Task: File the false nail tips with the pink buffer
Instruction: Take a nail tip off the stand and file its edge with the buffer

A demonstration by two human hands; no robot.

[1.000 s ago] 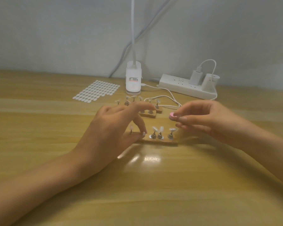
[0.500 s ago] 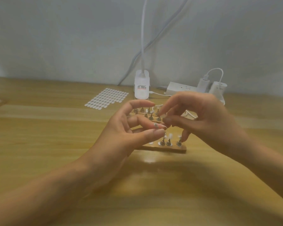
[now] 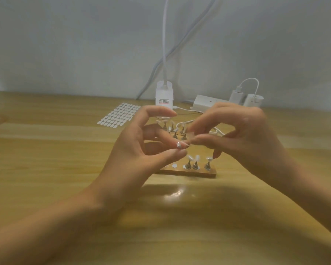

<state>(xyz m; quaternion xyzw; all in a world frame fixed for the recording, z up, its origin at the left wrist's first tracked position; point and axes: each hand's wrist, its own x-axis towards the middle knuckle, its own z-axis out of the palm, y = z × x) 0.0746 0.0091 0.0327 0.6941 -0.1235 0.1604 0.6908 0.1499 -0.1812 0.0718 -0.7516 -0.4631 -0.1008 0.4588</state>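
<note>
My left hand (image 3: 141,152) is raised above the table and pinches a small metal peg with a false nail tip (image 3: 179,144) between thumb and finger. My right hand (image 3: 237,134) meets it from the right, thumb and forefinger pinched together at the tip. The pink buffer is almost wholly hidden inside that pinch. Below the hands lies the near wooden stand (image 3: 199,172) with three upright nail tips on pegs (image 3: 194,162) and bare round magnets on its left. A second stand with several tips (image 3: 177,131) shows behind my fingers.
A sheet of white adhesive tabs (image 3: 120,115) lies at the back left. A white lamp base (image 3: 164,99), a power strip (image 3: 204,105) with chargers (image 3: 253,101) and a white cable (image 3: 187,111) line the wall side. The wooden table (image 3: 65,169) spreads all around.
Both hands rose off the near stand and came together above it. My left hand lifted a peg with a nail tip from the stand. The pink buffer disappeared among my right fingers.
</note>
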